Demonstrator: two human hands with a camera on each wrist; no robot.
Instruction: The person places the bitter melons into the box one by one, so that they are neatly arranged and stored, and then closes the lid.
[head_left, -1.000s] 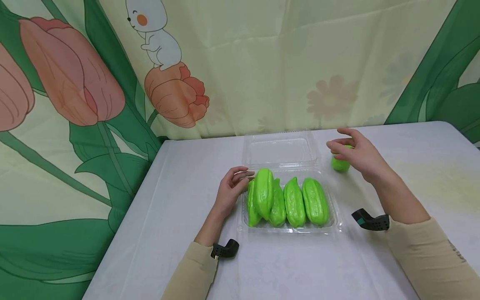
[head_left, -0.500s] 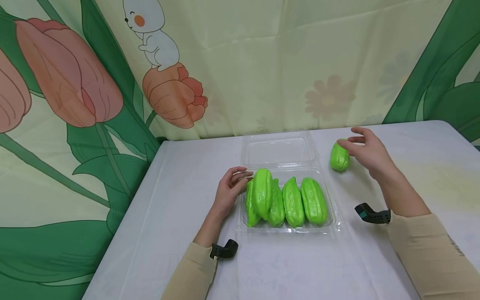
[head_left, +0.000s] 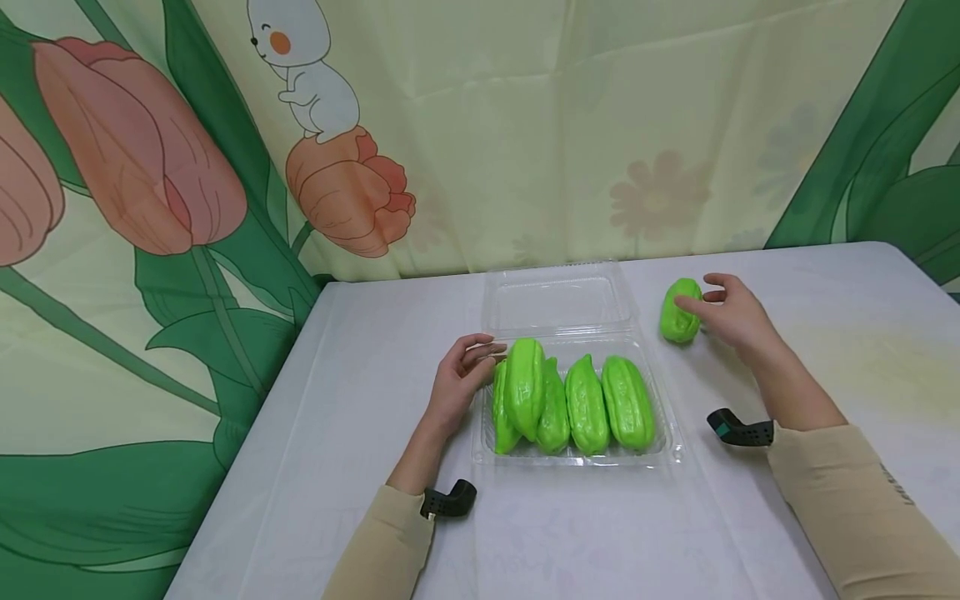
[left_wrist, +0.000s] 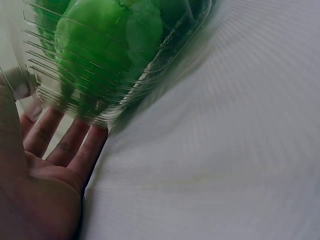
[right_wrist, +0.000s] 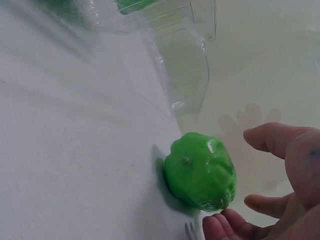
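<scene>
You are bringing your right hand [head_left: 731, 315] back down toward the table [head_left: 345, 417] on the far right; a second ago it was covering the loose green gourd [head_left: 680, 310], half a second ago it was lifting clear, and now its fingers are spread and relaxed, tips just touching the gourd without gripping it. That suggests you are closing in for a grasp. Your left hand [head_left: 459, 383] is staying put, straight fingers pressing the left wall of the clear tray [head_left: 670, 446], which is holding five similar gourds [head_left: 587, 404]. The loose gourd is glossy, ridged, lying just beyond the tray's far right corner.
</scene>
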